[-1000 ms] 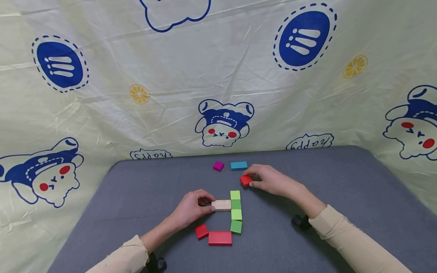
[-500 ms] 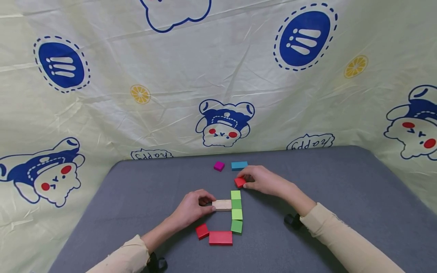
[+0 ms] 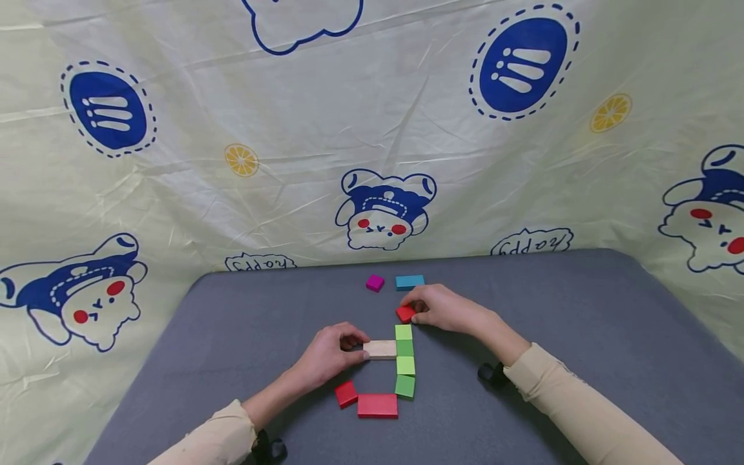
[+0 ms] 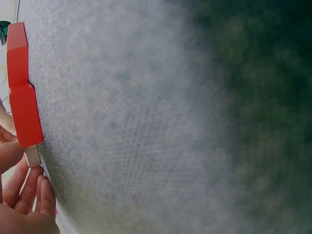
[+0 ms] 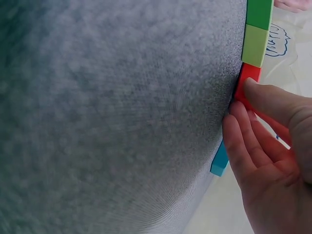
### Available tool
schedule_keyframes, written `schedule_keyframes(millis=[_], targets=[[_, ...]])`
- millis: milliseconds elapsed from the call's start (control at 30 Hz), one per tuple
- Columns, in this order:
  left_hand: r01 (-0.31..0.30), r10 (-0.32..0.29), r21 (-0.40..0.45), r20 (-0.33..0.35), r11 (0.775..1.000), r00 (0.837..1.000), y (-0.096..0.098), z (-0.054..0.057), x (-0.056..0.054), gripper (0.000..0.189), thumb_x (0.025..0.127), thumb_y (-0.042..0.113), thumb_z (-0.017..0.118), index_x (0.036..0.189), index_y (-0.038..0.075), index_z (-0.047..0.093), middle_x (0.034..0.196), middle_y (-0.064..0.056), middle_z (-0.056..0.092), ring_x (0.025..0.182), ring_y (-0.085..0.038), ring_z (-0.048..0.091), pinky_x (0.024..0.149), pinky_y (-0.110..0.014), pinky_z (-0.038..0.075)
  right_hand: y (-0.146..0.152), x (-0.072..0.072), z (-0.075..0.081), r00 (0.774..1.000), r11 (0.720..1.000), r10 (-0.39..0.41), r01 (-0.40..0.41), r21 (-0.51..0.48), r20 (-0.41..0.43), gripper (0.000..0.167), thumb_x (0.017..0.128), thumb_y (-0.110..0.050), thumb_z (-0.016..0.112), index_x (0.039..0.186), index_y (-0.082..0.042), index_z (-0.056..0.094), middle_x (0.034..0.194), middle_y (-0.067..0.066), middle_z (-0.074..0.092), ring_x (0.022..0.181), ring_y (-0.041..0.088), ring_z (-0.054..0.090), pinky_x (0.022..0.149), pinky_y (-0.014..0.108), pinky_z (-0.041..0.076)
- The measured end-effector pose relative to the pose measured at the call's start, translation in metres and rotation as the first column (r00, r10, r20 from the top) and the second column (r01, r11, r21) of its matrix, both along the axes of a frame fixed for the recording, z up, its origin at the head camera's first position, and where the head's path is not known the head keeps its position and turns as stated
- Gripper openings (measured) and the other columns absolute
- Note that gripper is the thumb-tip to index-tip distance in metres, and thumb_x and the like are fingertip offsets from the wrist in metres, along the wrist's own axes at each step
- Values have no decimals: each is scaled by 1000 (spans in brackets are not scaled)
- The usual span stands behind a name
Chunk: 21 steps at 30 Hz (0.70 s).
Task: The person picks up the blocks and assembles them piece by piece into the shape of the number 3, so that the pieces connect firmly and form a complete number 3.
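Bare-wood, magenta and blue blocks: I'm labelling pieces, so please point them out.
Bare-wood block (image 3: 381, 349), head view, top face
Magenta block (image 3: 374, 281), head view, top face
Blue block (image 3: 409, 281), head view, top face

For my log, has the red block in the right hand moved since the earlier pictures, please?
Yes: the red block moved left and down the head view, judged against the blue block.

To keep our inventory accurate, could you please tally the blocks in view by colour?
Red blocks: 3
Light green blocks: 2
Darker green blocks: 2
Pale wood block: 1
Blue block: 1
Magenta block: 1
Total: 10
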<state>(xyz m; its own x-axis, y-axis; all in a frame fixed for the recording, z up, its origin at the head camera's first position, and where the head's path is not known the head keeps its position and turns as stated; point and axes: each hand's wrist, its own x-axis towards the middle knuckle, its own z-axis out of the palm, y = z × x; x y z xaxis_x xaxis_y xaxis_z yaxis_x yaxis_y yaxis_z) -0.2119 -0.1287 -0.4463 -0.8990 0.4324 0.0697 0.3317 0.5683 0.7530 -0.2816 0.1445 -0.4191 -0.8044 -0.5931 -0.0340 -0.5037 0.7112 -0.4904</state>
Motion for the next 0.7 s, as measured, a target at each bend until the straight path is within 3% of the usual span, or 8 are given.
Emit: schedule_keyframes(millis=[267,467,700], targets=[[0,0,-3,-3,1000,1000,1,0,-1,20,87,14,75,107,15,73,100,5,63,89,-13,57,81,-30,50,3,0,2,999,999,8,-7,-38,36,29,92,-9,67,121,-10,68,104,1,61,85,16,54,74,31,48],[-13,13,-7,21,1000,1000,2,1,-1,20,87,15,75,107,16,73,99,6,62,89,-13,57,81,-30,50,3,-1,3,995,996,-37,44,-72,91,28,94,-12,64,121,-10,69,103,0,62,79,16,52,64,31,43],[-4,4,-6,7,1000,1000,2,1,0,20,87,15,75,107,15,72,100,5,63,89,-13,57,81,-30,50,-1,-1,3,991,993,-64,74,-88,116,26,93,-11,66,119,-10,70,105,0,64,81,16,52,65,30,44]])
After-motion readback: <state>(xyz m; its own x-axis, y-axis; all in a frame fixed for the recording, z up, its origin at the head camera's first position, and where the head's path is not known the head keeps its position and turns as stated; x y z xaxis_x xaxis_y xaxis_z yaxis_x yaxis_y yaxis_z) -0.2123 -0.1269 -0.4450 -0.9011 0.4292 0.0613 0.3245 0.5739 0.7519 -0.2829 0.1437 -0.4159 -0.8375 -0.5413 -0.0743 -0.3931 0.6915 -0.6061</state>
